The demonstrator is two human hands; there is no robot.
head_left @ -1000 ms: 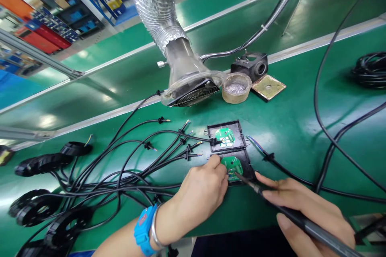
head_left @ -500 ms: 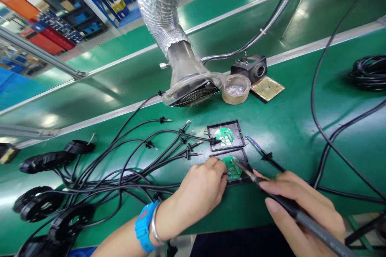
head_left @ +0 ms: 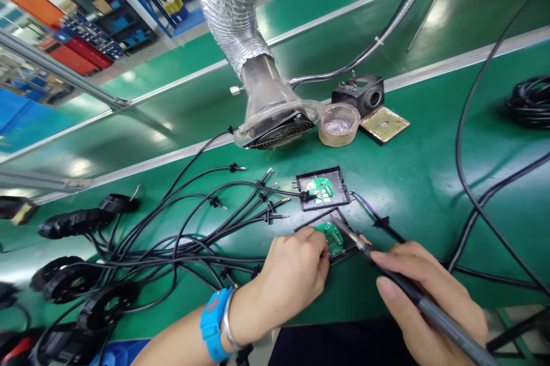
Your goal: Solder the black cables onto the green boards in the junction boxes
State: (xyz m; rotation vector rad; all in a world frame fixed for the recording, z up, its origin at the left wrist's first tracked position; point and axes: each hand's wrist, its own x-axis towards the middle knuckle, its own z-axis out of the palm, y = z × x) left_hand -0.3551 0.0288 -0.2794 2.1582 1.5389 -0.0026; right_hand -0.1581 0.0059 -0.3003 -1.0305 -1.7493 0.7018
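Observation:
My right hand grips a soldering iron like a pen. The iron's tip points at the upper right of a green circuit board, but I cannot tell whether it touches. That board lies in the lower of two shallow black plastic cases, which sits tilted. My left hand is closed in a pinch over the board's left side, and its fingertips hide what they hold. Just above, the second black case holds another green board with a black cable running to it.
Several black cables with bare ends run left to round black housings. A fume extractor hangs behind the cases, beside a solder tub and an iron stand with sponge. One cable lies right of the cases.
The iron's tip has shifted from the board's face towards its upper right edge. The lower case has turned slightly, with my left hand still pinching at it. The view has shifted a little.

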